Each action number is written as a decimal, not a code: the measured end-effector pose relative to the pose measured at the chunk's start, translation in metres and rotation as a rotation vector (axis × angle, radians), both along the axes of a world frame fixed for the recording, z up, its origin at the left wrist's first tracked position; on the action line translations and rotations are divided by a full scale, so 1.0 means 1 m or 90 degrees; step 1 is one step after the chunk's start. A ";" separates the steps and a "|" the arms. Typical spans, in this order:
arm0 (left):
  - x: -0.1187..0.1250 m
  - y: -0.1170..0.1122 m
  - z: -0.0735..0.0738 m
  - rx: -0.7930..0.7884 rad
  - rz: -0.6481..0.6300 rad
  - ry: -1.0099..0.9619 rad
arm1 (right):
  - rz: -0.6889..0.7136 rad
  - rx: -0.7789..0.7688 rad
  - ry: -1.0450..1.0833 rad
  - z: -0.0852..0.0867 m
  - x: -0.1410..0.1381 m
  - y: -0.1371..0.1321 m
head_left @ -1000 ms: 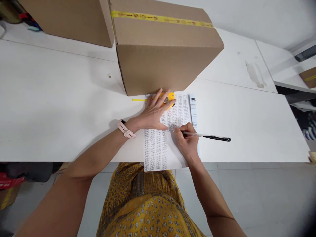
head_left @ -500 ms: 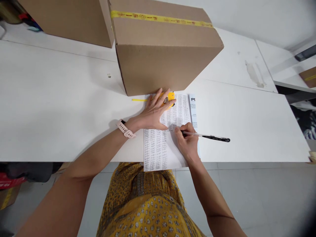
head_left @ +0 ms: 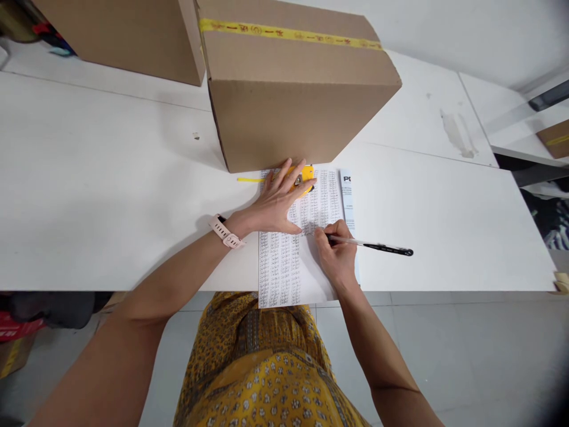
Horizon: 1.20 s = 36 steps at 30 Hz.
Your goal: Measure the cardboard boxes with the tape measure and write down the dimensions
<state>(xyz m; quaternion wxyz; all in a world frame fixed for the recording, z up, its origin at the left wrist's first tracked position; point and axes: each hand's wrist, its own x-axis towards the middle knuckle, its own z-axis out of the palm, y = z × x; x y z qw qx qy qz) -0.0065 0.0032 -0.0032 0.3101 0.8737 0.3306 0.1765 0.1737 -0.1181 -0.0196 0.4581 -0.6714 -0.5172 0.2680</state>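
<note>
A sheet of paper (head_left: pixel 284 267) covered in rows of handwriting lies on the white table (head_left: pixel 111 196), its lower end hanging over the front edge. My left hand (head_left: pixel 278 201) lies flat on the sheet with fingers spread, its fingertips by a yellow tape measure (head_left: pixel 306 177) at the foot of a big cardboard box (head_left: pixel 288 89). My right hand (head_left: pixel 338 255) is closed on a pen (head_left: pixel 377 246), whose tip touches the paper near my left thumb. A pink watch (head_left: pixel 226 232) is on my left wrist.
A second cardboard box (head_left: pixel 124 35) stands at the back left. The front box carries yellow tape (head_left: pixel 288 32) along its top. A printed sheet (head_left: pixel 347 190) peeks out under the handwritten one. Another table (head_left: pixel 524 118) adjoins at the right.
Almost nothing has changed; the pen and my right hand have shifted very slightly to the left on the paper.
</note>
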 end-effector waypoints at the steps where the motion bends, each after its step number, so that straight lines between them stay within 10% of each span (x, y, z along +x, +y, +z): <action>1: 0.000 0.000 -0.001 -0.002 -0.001 -0.005 | -0.008 0.010 0.007 0.000 0.000 0.000; 21: 0.008 0.007 0.002 0.064 0.191 -0.093 | -0.015 0.122 -0.459 -0.011 0.055 -0.005; 29: 0.004 -0.047 0.044 -0.375 0.125 -0.365 | 0.013 0.145 0.011 0.044 0.032 -0.008; 36: -0.010 -0.100 0.063 -0.501 0.092 -0.362 | 0.172 -0.020 0.299 0.066 0.017 -0.022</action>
